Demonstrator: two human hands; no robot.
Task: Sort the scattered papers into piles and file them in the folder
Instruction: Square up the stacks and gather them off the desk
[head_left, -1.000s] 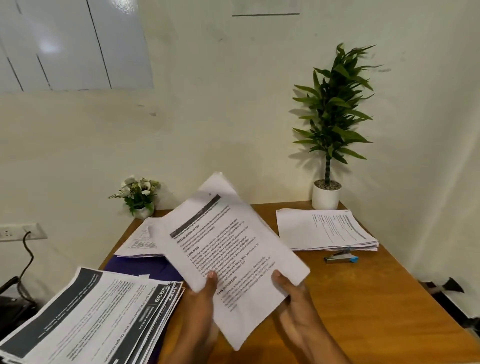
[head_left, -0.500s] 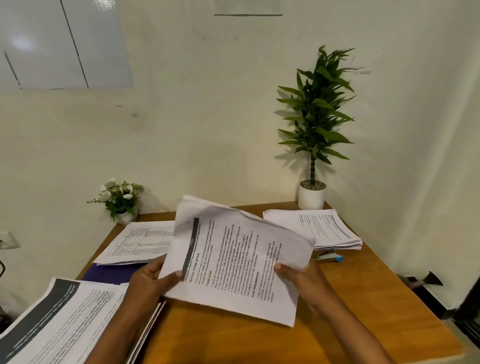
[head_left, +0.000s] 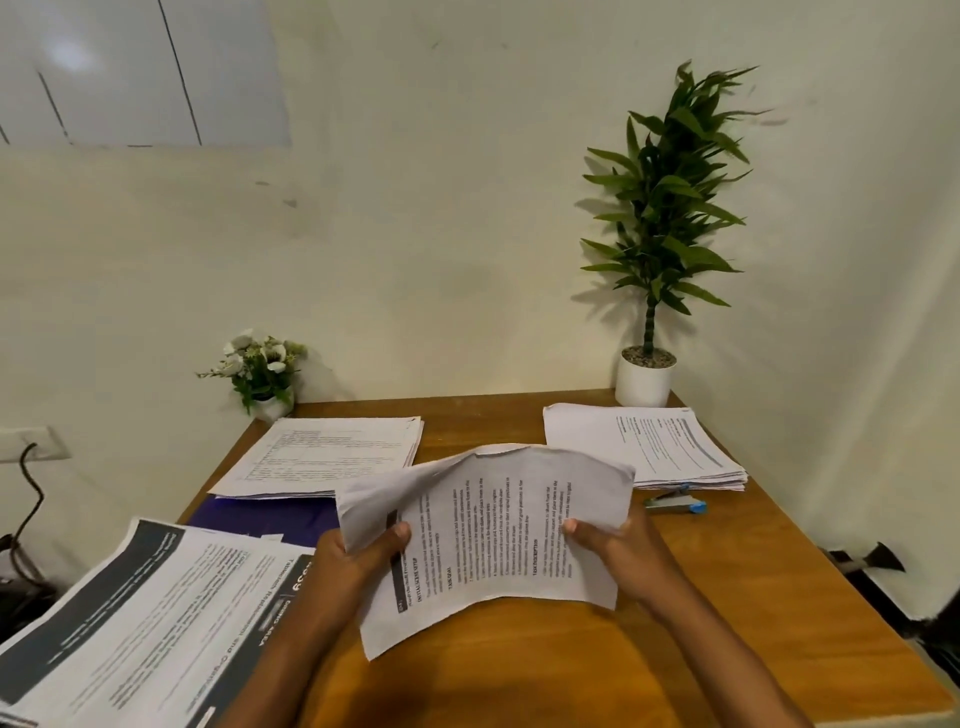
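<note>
Two hands are seen nearest, over the wooden tabletop (head_left: 519, 670): a sheaf of printed sheets (head_left: 493, 525) is gripped at its left edge by the left hand (head_left: 353, 561), thumb on top, and pinched at its right edge by the right hand (head_left: 613, 556), so the paper is bowed upward between them. Just to the left, a pile with dark headers (head_left: 145, 613) is spread over a dark blue folder (head_left: 270, 517). Farther back, a left pile (head_left: 332, 454) is laid on the folder's far edge and a right pile (head_left: 649, 447) is stacked, a blue stapler (head_left: 675, 503) just before it. Against the wall, a small flower pot (head_left: 260, 369) and a tall potted plant (head_left: 660, 234) are set.
</note>
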